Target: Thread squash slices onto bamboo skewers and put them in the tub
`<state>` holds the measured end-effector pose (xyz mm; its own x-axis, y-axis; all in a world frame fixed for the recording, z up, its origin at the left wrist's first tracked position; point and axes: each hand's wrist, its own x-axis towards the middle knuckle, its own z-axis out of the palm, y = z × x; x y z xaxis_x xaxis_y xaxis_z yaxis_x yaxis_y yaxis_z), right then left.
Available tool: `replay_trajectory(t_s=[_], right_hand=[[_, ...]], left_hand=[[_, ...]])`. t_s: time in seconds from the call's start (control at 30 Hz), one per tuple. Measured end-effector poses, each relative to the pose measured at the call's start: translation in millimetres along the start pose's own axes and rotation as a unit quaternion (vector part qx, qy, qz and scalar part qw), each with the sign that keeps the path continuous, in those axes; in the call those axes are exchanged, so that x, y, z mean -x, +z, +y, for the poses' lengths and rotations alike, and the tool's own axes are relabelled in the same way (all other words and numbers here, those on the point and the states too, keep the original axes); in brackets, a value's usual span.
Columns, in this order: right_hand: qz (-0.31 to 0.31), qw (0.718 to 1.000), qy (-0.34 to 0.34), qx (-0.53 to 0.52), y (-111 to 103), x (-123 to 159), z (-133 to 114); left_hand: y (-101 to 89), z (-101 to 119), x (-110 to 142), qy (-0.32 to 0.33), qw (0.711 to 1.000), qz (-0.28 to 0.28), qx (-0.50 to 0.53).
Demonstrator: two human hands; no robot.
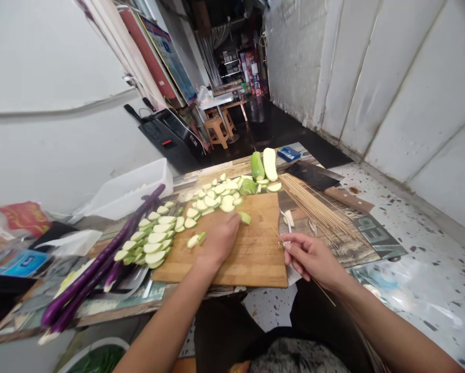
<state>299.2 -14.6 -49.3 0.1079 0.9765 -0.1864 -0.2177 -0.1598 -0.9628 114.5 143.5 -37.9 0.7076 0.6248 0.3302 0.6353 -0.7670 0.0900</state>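
My left hand (222, 235) is over the wooden cutting board (251, 264), its fingers closed on a green-skinned zucchini slice (245, 218) that shows at the fingertips. At the board's right edge, my right hand (308, 256) pinches a thin bamboo skewer (324, 293). The skewer's front part points up and left over the board, apart from the slice as far as I can see. Loose zucchini slices (213, 199) are spread along the board's far side. More slices lie in stacked rows (155, 241) at its left, and small cut pieces (195, 240) rest beside my left hand.
Long purple eggplants (116, 243) lie left, before a white plastic tub (131, 189). A bundle of skewers (318, 202) and a cleaver (321, 181) are at right. Zucchini halves (258, 166) and a blue packet (289, 153) sit at the far end. Something silvery and curved (287, 220) lies by the board.
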Motion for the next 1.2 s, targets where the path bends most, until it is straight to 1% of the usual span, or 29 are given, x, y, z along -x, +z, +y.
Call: replay_trajectory(t_s=[0.17, 0.4, 0.43, 0.5, 0.57, 0.63, 0.67, 0.7, 0.73, 0.77, 0.8, 0.87, 0.9, 0.93, 0.97, 1.0, 1.03, 1.13, 1.2], right_hand=[[0.017, 0.999, -0.004, 0.038, 8, 0, 4], [0.020, 0.998, 0.008, 0.058, 12, -2, 9], [0.022, 0.998, 0.009, 0.056, 12, -2, 9], [0.024, 0.998, 0.010, 0.051, 12, 0, 8], [0.022, 0.999, 0.008, 0.047, 13, 2, 6], [0.019, 0.998, -0.001, 0.052, 15, 4, 4], [0.019, 0.998, -0.006, 0.060, 16, 5, 2], [0.017, 0.997, -0.009, 0.069, 18, 6, 1], [0.014, 0.997, -0.012, 0.079, 20, 6, 0], [0.011, 0.996, -0.014, 0.088, 22, 7, -1], [0.008, 0.995, -0.017, 0.099, 24, 8, -2], [-0.002, 0.992, -0.028, 0.122, 30, 8, -1], [-0.008, 0.990, -0.039, 0.136, 33, 8, 0], [-0.013, 0.987, -0.054, 0.151, 36, 8, 2], [-0.016, 0.983, -0.071, 0.167, 39, 8, 5], [-0.014, 0.979, -0.090, 0.183, 42, 8, 8], [-0.006, 0.974, -0.109, 0.200, 44, 8, 10], [0.019, 0.955, -0.148, 0.257, 48, 7, 16], [0.015, 0.945, -0.158, 0.287, 48, 7, 16]], left_hand=[[9.3, 3, 9, -0.022, 0.999, 0.027, 0.002], [5.0, 4, 8, -0.026, 0.996, 0.042, 0.074], [4.5, 4, 8, -0.037, 0.994, 0.048, 0.093], [3.9, 2, 7, -0.084, 0.984, 0.067, 0.142], [3.0, 0, 5, -0.145, 0.966, 0.084, 0.196], [0.9, -1, 3, -0.193, 0.942, 0.092, 0.260], [-0.8, 0, 3, -0.213, 0.923, 0.090, 0.307], [-3.1, 1, 2, -0.235, 0.896, 0.088, 0.367], [-5.7, 3, 1, -0.261, 0.857, 0.089, 0.436], [-8.6, 6, 1, -0.289, 0.806, 0.091, 0.509], [-11.6, 8, 1, -0.316, 0.748, 0.096, 0.576], [-16.9, 13, 2, -0.364, 0.635, 0.104, 0.674], [-18.8, 15, 4, -0.384, 0.587, 0.103, 0.705], [-20.1, 16, 6, -0.401, 0.548, 0.098, 0.727], [-20.7, 17, 8, -0.416, 0.518, 0.093, 0.742], [-20.8, 17, 10, -0.429, 0.496, 0.091, 0.750], [-20.4, 17, 12, -0.438, 0.481, 0.091, 0.754], [-18.3, 14, 14, -0.457, 0.460, 0.101, 0.754], [-17.5, 12, 14, -0.472, 0.451, 0.107, 0.750]])
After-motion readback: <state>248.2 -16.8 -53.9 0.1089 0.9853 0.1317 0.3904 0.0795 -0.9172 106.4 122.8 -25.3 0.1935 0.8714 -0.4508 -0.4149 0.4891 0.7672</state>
